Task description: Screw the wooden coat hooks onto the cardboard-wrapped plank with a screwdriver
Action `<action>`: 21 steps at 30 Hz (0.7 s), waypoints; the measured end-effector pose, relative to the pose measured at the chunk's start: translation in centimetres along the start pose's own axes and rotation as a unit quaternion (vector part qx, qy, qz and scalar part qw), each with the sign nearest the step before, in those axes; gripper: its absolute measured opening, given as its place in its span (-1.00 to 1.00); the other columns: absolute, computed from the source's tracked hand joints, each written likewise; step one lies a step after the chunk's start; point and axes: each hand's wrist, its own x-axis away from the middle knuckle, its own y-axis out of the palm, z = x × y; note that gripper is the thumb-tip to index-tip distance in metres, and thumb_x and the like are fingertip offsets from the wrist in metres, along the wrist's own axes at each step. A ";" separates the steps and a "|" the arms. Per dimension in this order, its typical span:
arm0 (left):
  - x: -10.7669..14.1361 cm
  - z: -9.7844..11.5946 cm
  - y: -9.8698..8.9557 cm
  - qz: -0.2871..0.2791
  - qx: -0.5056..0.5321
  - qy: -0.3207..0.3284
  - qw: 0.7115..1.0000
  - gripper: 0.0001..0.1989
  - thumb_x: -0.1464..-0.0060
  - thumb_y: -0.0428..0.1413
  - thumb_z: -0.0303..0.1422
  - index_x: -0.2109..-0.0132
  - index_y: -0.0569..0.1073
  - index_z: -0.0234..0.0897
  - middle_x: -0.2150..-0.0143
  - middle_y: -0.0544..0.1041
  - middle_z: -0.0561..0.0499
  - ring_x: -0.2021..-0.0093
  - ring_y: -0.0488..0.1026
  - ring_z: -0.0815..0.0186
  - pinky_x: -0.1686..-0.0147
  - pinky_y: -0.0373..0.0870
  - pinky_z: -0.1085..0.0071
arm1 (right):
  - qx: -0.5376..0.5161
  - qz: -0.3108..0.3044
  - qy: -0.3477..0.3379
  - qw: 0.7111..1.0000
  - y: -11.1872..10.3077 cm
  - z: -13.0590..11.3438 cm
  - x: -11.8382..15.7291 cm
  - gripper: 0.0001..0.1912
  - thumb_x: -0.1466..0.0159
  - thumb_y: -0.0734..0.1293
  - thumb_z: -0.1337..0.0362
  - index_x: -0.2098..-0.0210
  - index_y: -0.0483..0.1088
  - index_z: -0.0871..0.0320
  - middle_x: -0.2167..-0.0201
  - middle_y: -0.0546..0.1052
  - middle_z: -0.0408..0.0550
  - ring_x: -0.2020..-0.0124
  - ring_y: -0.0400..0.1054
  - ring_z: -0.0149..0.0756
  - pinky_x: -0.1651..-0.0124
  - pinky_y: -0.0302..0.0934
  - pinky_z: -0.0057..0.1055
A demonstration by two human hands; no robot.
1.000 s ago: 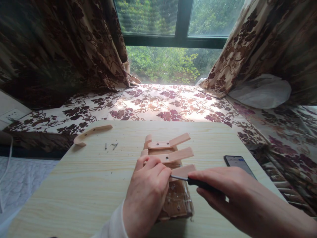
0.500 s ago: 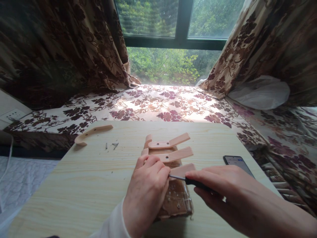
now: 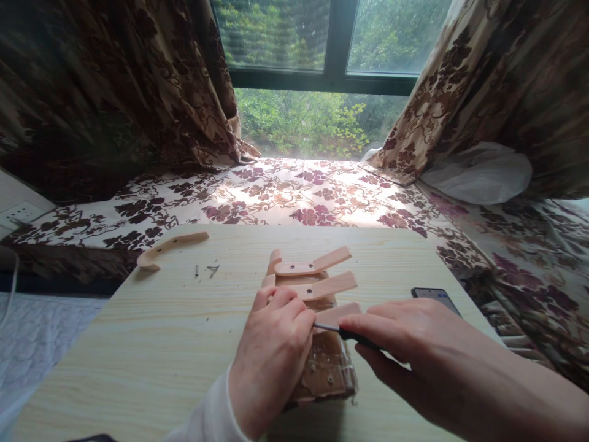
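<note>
My left hand (image 3: 275,353) is closed over the near wooden hook (image 3: 338,315) on a tape-wrapped cardboard block (image 3: 324,368). My right hand (image 3: 405,337) grips the black handle of a screwdriver (image 3: 352,335). Its metal shaft points left and its tip is hidden by my left fingers. Farther up the block lie a middle wooden hook (image 3: 334,286) and a far wooden hook (image 3: 315,264), both with dark screw holes.
Another wooden hook (image 3: 177,244) lies at the table's far left, with a few loose screws (image 3: 213,271) beside it. A phone (image 3: 435,296) rests at the right, partly behind my right hand. A patterned cloth ledge (image 3: 294,190) borders the table (image 3: 151,344).
My right hand and the screwdriver handle have shifted slightly left, and the hand's pose has turned a little. My left hand keeps its hold.
</note>
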 end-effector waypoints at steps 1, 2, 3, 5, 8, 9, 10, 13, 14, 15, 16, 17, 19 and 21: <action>0.0 0.0 0.0 0.002 -0.001 0.002 1.000 -0.74 -0.19 0.01 -0.46 0.47 0.40 -0.25 0.45 0.43 0.05 0.29 0.31 0.24 0.05 0.16 0.16 | 0.009 -0.002 -0.003 1.000 -0.1 -0.2 -0.1 -0.68 -0.14 0.24 0.58 0.26 0.38 0.02 0.28 0.57 -0.31 0.37 0.42 -0.47 0.27 0.24 -0.56; -0.1 0.0 0.0 0.007 -0.002 0.004 1.000 -0.74 -0.19 0.01 -0.46 0.47 0.39 -0.25 0.46 0.43 0.05 0.29 0.31 0.24 0.06 0.16 0.16 | 0.017 -0.003 -0.007 1.000 -0.1 -0.3 -0.2 -0.70 -0.13 0.24 0.59 0.31 0.38 0.04 0.29 0.57 -0.29 0.38 0.42 -0.47 0.27 0.24 -0.56; -0.1 -0.1 0.1 0.011 -0.002 0.006 1.000 -0.73 -0.19 0.01 -0.46 0.48 0.39 -0.25 0.46 0.42 0.05 0.30 0.30 0.24 0.07 0.16 0.16 | 0.025 0.001 -0.013 1.000 -0.2 -0.5 -0.3 -0.71 -0.12 0.23 0.59 0.34 0.38 0.06 0.30 0.58 -0.27 0.40 0.42 -0.46 0.29 0.25 -0.55; -0.2 -0.1 0.1 0.013 -0.002 0.007 1.000 -0.73 -0.19 0.01 -0.47 0.49 0.38 -0.25 0.47 0.42 0.05 0.30 0.30 0.24 0.10 0.17 0.17 | 0.039 0.014 -0.020 0.999 -0.3 -0.8 -0.6 -0.73 -0.12 0.22 0.57 0.40 0.39 0.07 0.38 0.58 -0.22 0.46 0.42 -0.43 0.33 0.27 -0.54; -0.2 -0.1 0.2 0.013 -0.003 0.009 1.000 -0.74 -0.18 0.02 -0.48 0.49 0.38 -0.26 0.47 0.41 0.06 0.30 0.30 0.24 0.12 0.17 0.19 | 0.070 0.029 -0.027 0.997 -0.4 -1.1 -1.1 -0.74 -0.10 0.22 0.56 0.47 0.40 0.09 0.52 0.56 -0.18 0.53 0.40 -0.40 0.37 0.27 -0.53; -0.1 -0.1 0.2 0.014 -0.004 0.010 1.000 -0.75 -0.17 0.03 -0.48 0.49 0.38 -0.26 0.47 0.41 0.06 0.30 0.29 0.24 0.12 0.17 0.19 | 0.081 0.027 -0.029 0.996 -0.4 -1.2 -1.2 -0.74 -0.09 0.22 0.56 0.47 0.41 0.10 0.53 0.55 -0.17 0.53 0.40 -0.40 0.36 0.27 -0.53; -0.1 -0.1 0.2 0.016 -0.005 0.011 1.000 -0.76 -0.16 0.04 -0.49 0.49 0.38 -0.26 0.47 0.41 0.06 0.31 0.29 0.25 0.11 0.17 0.19 | 0.092 0.021 -0.029 0.995 -0.5 -1.3 -1.3 -0.74 -0.09 0.22 0.57 0.47 0.42 0.10 0.52 0.55 -0.16 0.52 0.40 -0.41 0.35 0.27 -0.53; 0.0 -0.1 0.3 0.018 -0.006 0.016 1.000 -0.78 -0.14 0.07 -0.49 0.48 0.39 -0.27 0.46 0.42 0.07 0.31 0.29 0.25 0.09 0.17 0.19 | 0.130 -0.014 -0.017 0.991 -0.9 -1.5 -1.5 -0.71 -0.12 0.21 0.57 0.37 0.46 0.10 0.45 0.57 -0.16 0.47 0.41 -0.43 0.32 0.26 -0.54; 0.0 -0.2 0.3 0.019 -0.006 0.016 1.000 -0.78 -0.15 0.07 -0.48 0.47 0.39 -0.27 0.46 0.42 0.07 0.30 0.29 0.25 0.09 0.17 0.19 | 0.143 -0.025 -0.011 0.989 -1.1 -1.5 -1.5 -0.70 -0.13 0.22 0.57 0.31 0.47 0.09 0.41 0.57 -0.15 0.45 0.41 -0.44 0.32 0.26 -0.54; 0.0 -0.2 0.3 0.020 -0.007 0.017 1.000 -0.78 -0.15 0.07 -0.48 0.47 0.39 -0.27 0.46 0.42 0.07 0.30 0.29 0.24 0.08 0.16 0.18 | 0.154 -0.033 -0.007 0.988 -1.2 -1.5 -1.5 -0.67 -0.15 0.22 0.56 0.24 0.47 0.08 0.38 0.57 -0.15 0.42 0.42 -0.43 0.31 0.26 -0.54; 0.0 -0.2 0.3 0.021 -0.006 0.018 1.000 -0.77 -0.16 0.06 -0.48 0.48 0.39 -0.27 0.46 0.41 0.07 0.30 0.29 0.24 0.07 0.16 0.18 | 0.162 -0.037 -0.004 0.986 -1.3 -1.5 -1.5 -0.65 -0.17 0.22 0.56 0.18 0.47 0.07 0.34 0.57 -0.14 0.39 0.43 -0.43 0.29 0.27 -0.54; -0.1 -0.2 0.3 0.022 -0.005 0.017 1.000 -0.77 -0.16 0.06 -0.48 0.48 0.39 -0.27 0.46 0.42 0.07 0.29 0.30 0.24 0.06 0.16 0.17 | 0.166 -0.039 -0.003 0.985 -1.4 -1.5 -1.5 -0.62 -0.18 0.21 0.55 0.13 0.46 0.06 0.31 0.57 -0.13 0.35 0.44 -0.42 0.26 0.27 -0.53; -0.1 -0.2 0.3 0.022 -0.002 0.016 1.000 -0.76 -0.17 0.05 -0.48 0.48 0.39 -0.27 0.45 0.42 0.06 0.28 0.30 0.25 0.05 0.17 0.17 | 0.168 -0.041 -0.004 0.985 -1.5 -1.3 -1.4 -0.59 -0.20 0.21 0.55 0.07 0.44 0.04 0.25 0.57 -0.10 0.27 0.45 -0.38 0.17 0.28 -0.50; -0.1 -0.2 0.2 0.021 -0.002 0.015 1.000 -0.76 -0.16 0.04 -0.49 0.48 0.40 -0.27 0.45 0.42 0.06 0.28 0.31 0.25 0.05 0.17 0.17 | 0.169 -0.046 -0.009 0.985 -1.6 -1.2 -1.4 -0.60 -0.23 0.20 0.53 0.06 0.44 0.03 0.21 0.56 -0.08 0.19 0.44 -0.35 0.08 0.27 -0.45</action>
